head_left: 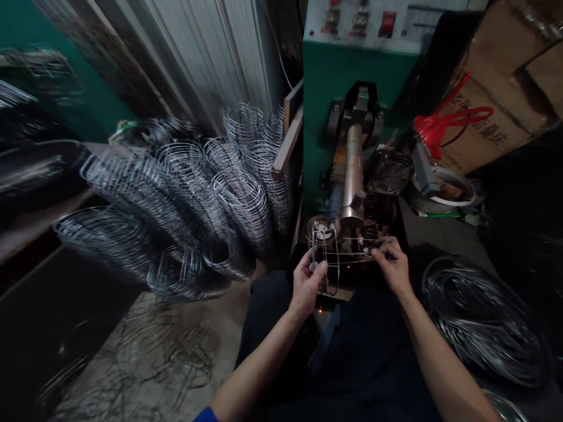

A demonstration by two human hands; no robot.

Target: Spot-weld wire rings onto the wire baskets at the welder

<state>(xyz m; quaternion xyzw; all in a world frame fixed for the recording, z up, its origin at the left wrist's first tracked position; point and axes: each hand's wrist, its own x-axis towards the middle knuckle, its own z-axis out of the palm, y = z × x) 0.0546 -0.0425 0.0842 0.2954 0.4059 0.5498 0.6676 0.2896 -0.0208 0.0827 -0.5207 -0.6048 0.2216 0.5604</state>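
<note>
The left forearm [263, 358] and right forearm [442, 356] converge forward; the left hand [307, 287] and right hand [393, 264] each pinch with bent fingers [389, 241].

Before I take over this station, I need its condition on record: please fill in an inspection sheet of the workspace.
Surface: pale floor strewn with loose wire pieces; directly under the work, too dark to judge.
Job's things: wire frame near the lower end of a metal cylinder; orange specks glow close by.
Clutter: wire coil at right; round metal dish beyond it.
Hands: left hand grips the frame; right hand is at its right end, grip unclear.
Cables: thin pale line by the corrugated panel, possibly a cable.
Surroundings: green machine ahead, stacked wire hoops left, cardboard boxes right.
</note>
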